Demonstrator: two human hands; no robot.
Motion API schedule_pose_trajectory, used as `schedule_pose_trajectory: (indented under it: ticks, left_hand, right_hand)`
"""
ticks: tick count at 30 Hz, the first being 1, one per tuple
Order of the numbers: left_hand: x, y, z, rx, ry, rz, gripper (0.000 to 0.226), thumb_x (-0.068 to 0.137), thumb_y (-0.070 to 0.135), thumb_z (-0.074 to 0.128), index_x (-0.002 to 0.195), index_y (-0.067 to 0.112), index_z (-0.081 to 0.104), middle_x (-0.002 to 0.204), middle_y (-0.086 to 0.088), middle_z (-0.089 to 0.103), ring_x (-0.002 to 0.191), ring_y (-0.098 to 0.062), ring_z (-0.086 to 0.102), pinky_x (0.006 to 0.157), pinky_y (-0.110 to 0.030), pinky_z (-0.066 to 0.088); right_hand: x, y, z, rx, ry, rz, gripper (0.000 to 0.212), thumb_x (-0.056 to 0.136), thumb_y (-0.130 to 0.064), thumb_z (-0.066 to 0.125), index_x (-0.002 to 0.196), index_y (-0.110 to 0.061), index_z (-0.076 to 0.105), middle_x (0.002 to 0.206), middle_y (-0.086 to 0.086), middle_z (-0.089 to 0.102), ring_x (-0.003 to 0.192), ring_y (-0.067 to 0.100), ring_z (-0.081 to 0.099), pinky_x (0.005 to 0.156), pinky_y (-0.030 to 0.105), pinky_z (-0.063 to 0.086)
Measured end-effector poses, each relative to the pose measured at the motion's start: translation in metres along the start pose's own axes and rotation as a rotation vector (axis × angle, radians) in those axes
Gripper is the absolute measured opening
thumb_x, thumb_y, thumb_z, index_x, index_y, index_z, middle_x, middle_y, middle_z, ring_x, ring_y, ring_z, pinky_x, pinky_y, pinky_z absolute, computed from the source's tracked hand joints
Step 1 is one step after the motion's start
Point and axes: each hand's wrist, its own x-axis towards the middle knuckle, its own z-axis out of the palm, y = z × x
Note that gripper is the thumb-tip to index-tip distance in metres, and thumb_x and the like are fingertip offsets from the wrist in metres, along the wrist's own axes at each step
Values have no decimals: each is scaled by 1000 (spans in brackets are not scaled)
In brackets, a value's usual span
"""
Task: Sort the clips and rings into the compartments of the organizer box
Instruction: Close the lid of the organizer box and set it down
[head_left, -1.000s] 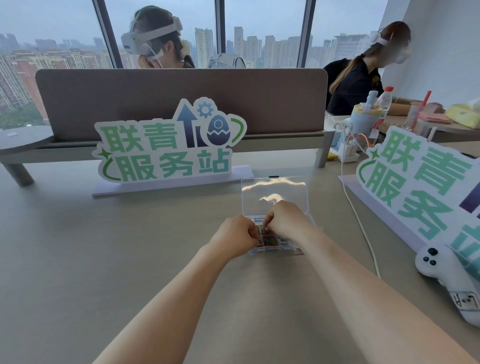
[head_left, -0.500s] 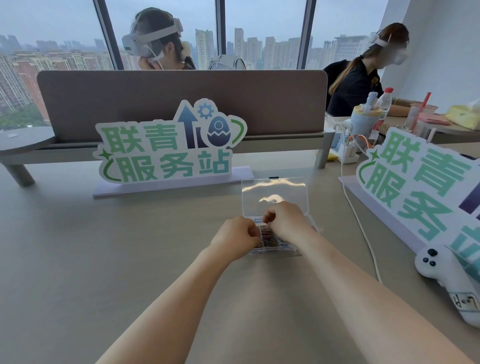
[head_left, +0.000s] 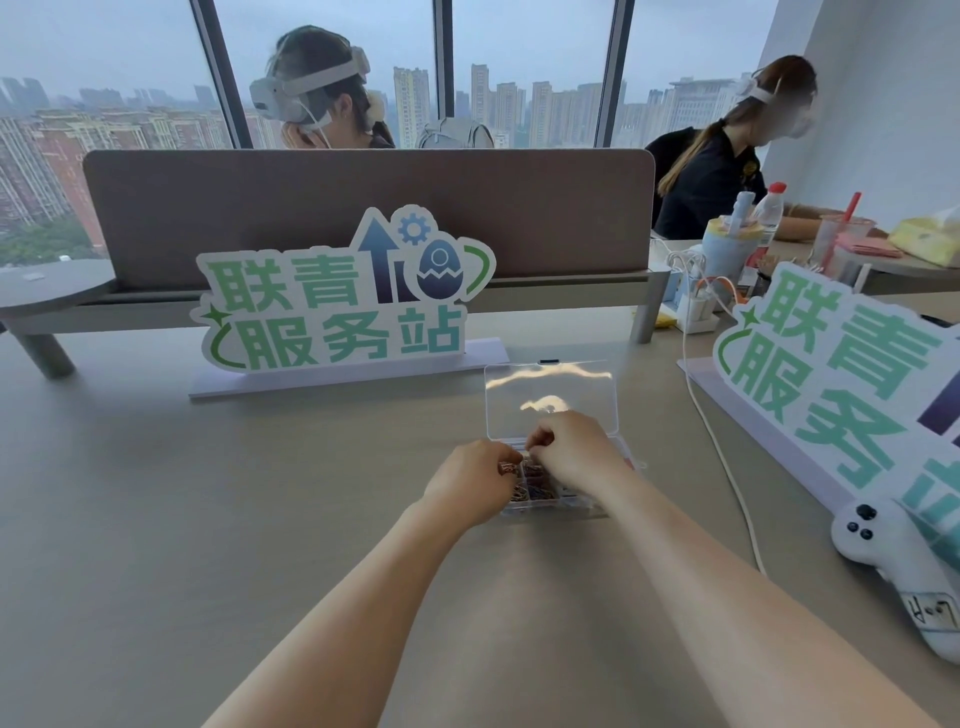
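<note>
A small clear organizer box (head_left: 587, 506) lies on the table in front of me, its transparent lid (head_left: 550, 397) standing open at the back. Coloured clips (head_left: 537, 486) fill the compartments that show between my hands. My left hand (head_left: 475, 483) hovers over the box's left end with curled fingers pinching a small reddish clip (head_left: 506, 467). My right hand (head_left: 571, 454) covers the middle and right of the box, its fingers curled down into the compartments; what they hold is hidden.
A white-and-green sign (head_left: 337, 301) stands behind the box, another sign (head_left: 852, 384) to the right. A white cable (head_left: 727, 467) runs along the table right of the box. A white controller (head_left: 893, 566) lies at the right edge. Two people sit beyond the grey divider (head_left: 363, 208).
Both hands stay over the box with only small finger movements. A reddish clip now shows at my left fingertips.
</note>
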Motion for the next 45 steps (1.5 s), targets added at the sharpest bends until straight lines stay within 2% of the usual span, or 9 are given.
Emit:
schedule_pose_trajectory:
  ticks: [6,10,14,20,25,34,39,42,45]
  left_hand:
    - [1,-7,0,-41,53,-14,38,88,12,46,117,26,66,108,-4,69,95,-22,62,75,-26,47]
    - [3,-14,-3,-81,128,-46,40,92,11,42,127,22,58,125,-5,60,110,-23,58,87,-28,45]
    - [10,-14,-9,-136,195,-90,45,93,7,39,136,13,49,130,-10,55,117,-26,53,94,-29,40]
    - [22,-6,-10,-225,137,-151,57,90,2,39,146,15,36,143,-10,48,128,-28,46,94,-27,38]
    - [35,-2,-7,-352,97,-250,65,91,3,37,151,17,17,151,-8,38,117,-31,55,87,-34,48]
    - [42,-5,-1,-454,107,-204,58,88,-2,37,142,19,39,147,-1,44,79,-5,55,61,-23,42]
    - [43,-9,1,-477,129,-218,60,90,0,37,147,20,32,149,1,41,68,-9,59,53,-21,42]
    - [39,-14,-2,-518,141,-230,62,89,2,39,147,21,33,149,0,42,103,-20,62,83,-35,54]
    - [34,-22,-7,-569,161,-238,59,90,5,40,146,20,34,147,-1,44,127,-26,49,106,-46,42]
  right_hand:
    - [-1,11,-17,219,187,50,23,86,-1,52,80,-18,66,71,-6,62,69,20,62,63,28,51]
    - [0,31,-30,271,278,120,23,90,-5,51,93,-19,69,91,-1,68,84,20,64,78,36,54]
    - [-3,47,-41,257,354,201,30,95,-10,45,118,-14,64,113,7,67,98,21,58,79,27,40]
    - [-1,57,-51,283,288,312,47,96,-8,39,142,-11,45,146,9,48,133,28,45,107,37,34]
    - [0,58,-51,329,199,363,48,95,-6,36,143,-9,42,148,12,45,134,30,41,108,38,32]
    - [-3,57,-44,400,164,310,40,91,-5,40,120,-18,63,118,4,65,111,28,56,89,35,44]
    - [-10,49,-43,456,148,327,49,94,-5,37,141,-16,46,143,4,50,132,27,44,109,40,36]
    - [-13,44,-40,481,153,308,47,97,-7,36,142,-15,45,144,4,49,133,26,44,111,41,35]
    - [-14,39,-34,535,144,285,44,97,-7,38,140,-15,47,135,1,54,127,25,48,107,40,39]
